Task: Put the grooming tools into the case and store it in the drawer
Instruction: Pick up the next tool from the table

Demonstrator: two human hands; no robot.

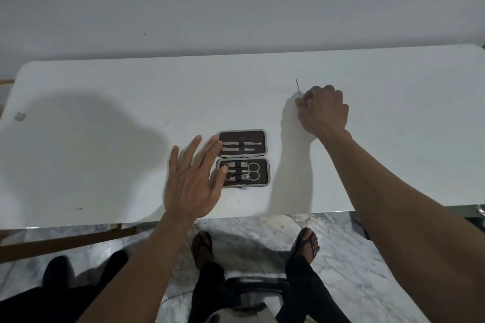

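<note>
A small brown grooming case (264, 139) with a grey rim lies open flat on the white table (105, 102). Its far half holds two slim metal tools (242, 146) under a strap. Its near half holds scissors (254, 171) and nail clippers (242, 172). My left hand (193, 181) lies with its fingers spread and straight at the case's left edge, the fingertips over both halves. To the right and farther back, my right hand (324, 110) pinches a thin metal tool (298, 86) whose end sticks up past the fingers.
The table's near edge runs just below the case, with marble floor (341, 244) beneath. My legs and sandalled feet (305, 245) stand under that edge. A wooden bar (65, 244) runs under the table at the left. A white wall backs the table.
</note>
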